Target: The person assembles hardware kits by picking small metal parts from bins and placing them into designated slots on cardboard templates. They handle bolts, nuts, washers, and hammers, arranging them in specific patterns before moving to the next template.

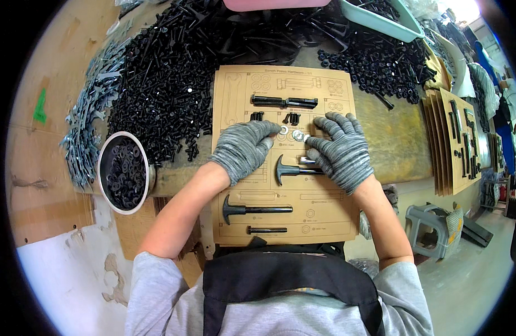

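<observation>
A printed brown cardboard sheet lies before me. My left hand, in a grey knit glove, has its fingers closed together, their tips at a silver washer. Opposite, my right hand, also gloved, pinches at several silver washers, its other fingers spread on the sheet. Short black bolts lie just beyond the washers. Farther up are two black cylindrical parts. A black T-shaped handle lies partly beneath my right hand; another T-shaped handle and a long bolt lie nearer me.
Loose black bolts are heaped at left, beside silver wrenches. A white-rimmed bowl holds black washers. Black nuts lie at far right below a pale green tray. Filled cardboard sheets stand right; a grey stool is below.
</observation>
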`<state>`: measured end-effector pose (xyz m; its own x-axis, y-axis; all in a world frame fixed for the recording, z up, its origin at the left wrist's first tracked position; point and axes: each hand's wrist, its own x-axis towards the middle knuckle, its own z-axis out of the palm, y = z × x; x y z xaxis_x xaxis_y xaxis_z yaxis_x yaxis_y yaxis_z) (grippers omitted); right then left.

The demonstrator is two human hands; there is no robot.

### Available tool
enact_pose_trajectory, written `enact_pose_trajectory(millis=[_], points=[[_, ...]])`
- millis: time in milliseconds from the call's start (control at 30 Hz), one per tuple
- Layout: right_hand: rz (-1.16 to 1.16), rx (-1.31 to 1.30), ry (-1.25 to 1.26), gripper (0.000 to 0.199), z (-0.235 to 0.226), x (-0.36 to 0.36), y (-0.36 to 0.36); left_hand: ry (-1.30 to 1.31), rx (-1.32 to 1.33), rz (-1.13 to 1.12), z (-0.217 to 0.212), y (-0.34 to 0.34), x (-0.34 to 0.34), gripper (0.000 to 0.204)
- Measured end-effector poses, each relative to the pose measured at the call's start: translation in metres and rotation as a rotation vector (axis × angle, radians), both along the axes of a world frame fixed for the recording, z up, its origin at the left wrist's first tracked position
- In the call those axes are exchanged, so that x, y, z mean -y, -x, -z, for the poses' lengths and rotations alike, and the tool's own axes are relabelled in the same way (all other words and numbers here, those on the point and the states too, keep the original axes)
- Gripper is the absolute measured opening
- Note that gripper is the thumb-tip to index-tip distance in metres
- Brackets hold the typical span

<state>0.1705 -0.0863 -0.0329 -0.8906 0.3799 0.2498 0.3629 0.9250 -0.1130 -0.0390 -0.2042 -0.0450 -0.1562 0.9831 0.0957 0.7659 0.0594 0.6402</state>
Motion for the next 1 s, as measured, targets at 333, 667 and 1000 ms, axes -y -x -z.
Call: enact_pose_trajectory(millis=[333,667,1000], points=[[-0.050,0.109,0.059,0.033,-0.003,0.008,0.020,0.254,-0.264,0.086,-0.012,-0.005,-0.001,0.028],[-0.025,0.168,0.064,0.041,-0.001,0.014,0.030,0.276,-0.239,0.069,-0.011,0.000,0.004,0.029],[0.026,0.106,0.033,0.033,-0.002,-0.002,0.009,0.262,-0.197,0.073,-0.020,0.002,0.009,0.027]])
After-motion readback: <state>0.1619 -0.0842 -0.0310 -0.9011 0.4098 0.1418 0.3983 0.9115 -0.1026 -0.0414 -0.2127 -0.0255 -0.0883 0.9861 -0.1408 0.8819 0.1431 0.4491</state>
